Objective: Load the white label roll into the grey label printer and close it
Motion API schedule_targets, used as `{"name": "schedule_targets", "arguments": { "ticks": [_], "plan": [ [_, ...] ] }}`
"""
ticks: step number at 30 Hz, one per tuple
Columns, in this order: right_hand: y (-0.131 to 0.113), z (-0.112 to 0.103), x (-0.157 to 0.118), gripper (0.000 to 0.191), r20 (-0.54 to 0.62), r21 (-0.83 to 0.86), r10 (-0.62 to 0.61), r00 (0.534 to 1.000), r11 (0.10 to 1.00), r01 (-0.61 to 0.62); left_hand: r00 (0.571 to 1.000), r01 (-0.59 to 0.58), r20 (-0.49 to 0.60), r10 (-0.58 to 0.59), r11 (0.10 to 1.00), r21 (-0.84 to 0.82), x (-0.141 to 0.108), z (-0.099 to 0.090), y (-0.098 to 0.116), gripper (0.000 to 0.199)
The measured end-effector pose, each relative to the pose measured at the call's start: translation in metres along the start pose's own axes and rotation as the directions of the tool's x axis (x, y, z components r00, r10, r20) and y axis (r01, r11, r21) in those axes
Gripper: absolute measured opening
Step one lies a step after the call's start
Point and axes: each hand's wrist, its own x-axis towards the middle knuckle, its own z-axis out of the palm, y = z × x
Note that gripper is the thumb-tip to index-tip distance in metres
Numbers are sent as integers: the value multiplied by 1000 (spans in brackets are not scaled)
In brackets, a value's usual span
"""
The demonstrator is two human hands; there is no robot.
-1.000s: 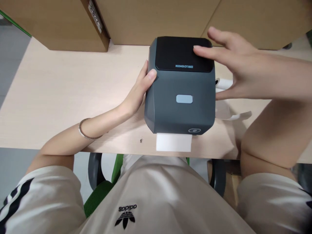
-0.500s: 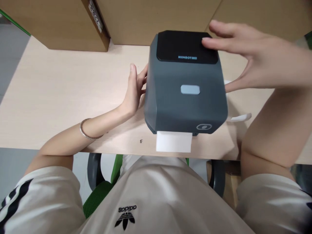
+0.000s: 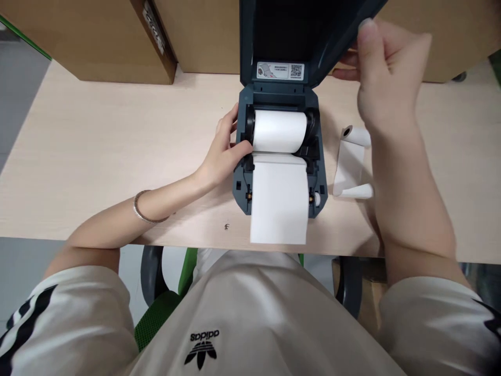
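Observation:
A dark grey-blue label printer [image 3: 238, 180] stands on the table in front of me with its lid [image 3: 250, 57] tilted up and back. Inside sits a white label roll [image 3: 279, 130] between black holders. From it a white paper strip [image 3: 279, 203] runs forward past the printer's front edge. My left hand [image 3: 225, 149] grips the printer's left side, its thumb over the rim near the roll and its fingers partly hidden behind. With thumb and fingers, my right hand [image 3: 385, 73] holds the lid's right edge; some of its fingertips are hidden.
To the right of the printer lies a partly unrolled white paper roll [image 3: 352, 162], partly hidden by my right forearm. Cardboard boxes [image 3: 203, 36] line the back of the pale table [image 3: 97, 156]. The table's front edge runs close to my body.
The printer's lid has swung up and back, showing the label roll inside. My right hand moved with it and now holds its edge. My left thumb has come over the printer's rim.

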Motion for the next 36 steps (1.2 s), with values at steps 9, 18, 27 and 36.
{"name": "schedule_targets", "arguments": {
  "ticks": [9,18,27,36],
  "plan": [
    [-21,5,-18,26,-107,-411,-190,976,902,131,999,-43,-23,44,998,45,-2,5,13,72],
    [-35,30,-38,41,546,-376,-70,835,870,318,999,-39,-33,41,998,56,1,9,14,64],
    [-43,30,-33,82,642,-615,133,755,677,404,994,-103,-13,104,991,87,4,4,0,65],
    [-74,22,-35,75,593,-621,85,800,681,388,964,-266,36,265,938,222,17,-6,-29,76]
  ]
}}
